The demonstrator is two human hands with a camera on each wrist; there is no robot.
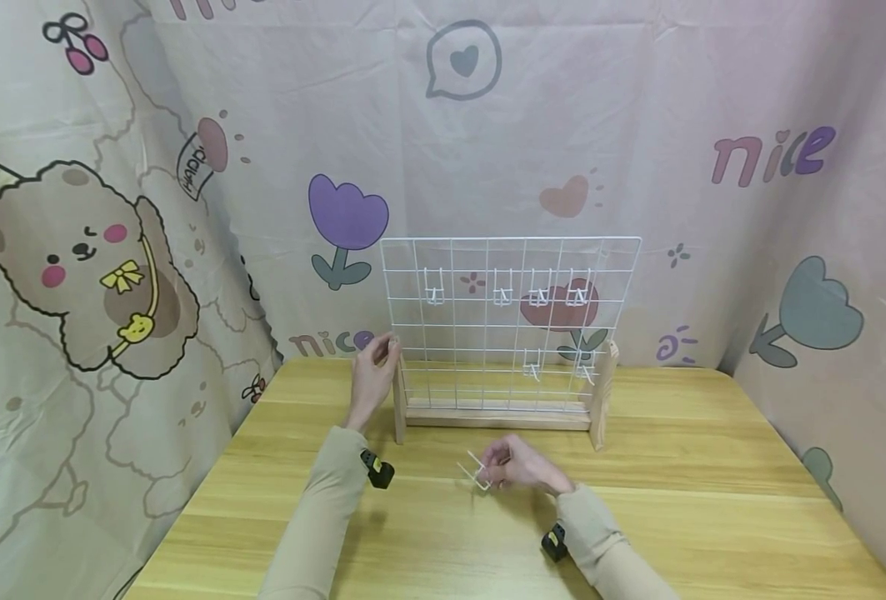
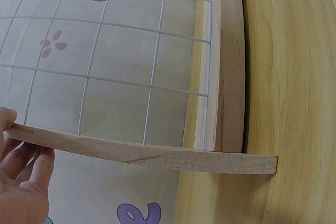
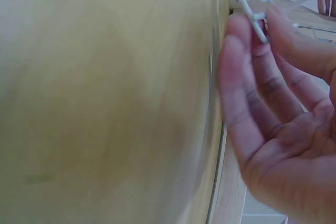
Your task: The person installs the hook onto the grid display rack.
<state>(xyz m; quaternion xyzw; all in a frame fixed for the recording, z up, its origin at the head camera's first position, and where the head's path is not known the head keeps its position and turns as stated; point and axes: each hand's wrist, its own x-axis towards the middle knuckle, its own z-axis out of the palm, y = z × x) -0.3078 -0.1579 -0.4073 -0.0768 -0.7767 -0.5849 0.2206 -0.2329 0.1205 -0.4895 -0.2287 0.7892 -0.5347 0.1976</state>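
Note:
A white wire grid (image 1: 510, 238) stands upright in a pale wooden stand (image 1: 498, 419). My left hand (image 1: 372, 379) holds the upper part of the stand's left post (image 2: 131, 153), thumb on one side and fingers on the other in the left wrist view. In front of the stand, just above the table, my right hand (image 1: 523, 463) pinches a white wire hook (image 3: 254, 13) between thumb and fingertips. Two prongs of this hook point up and to the left in the head view. It is apart from the grid.
Several white hooks hang in the grid's upper row, among them one at the left (image 1: 434, 296). Two more, including a lower hook (image 1: 533, 369), hang low at the right. The stand rests on a wooden table (image 1: 698, 467), with printed curtains (image 1: 473, 142) behind and at the sides.

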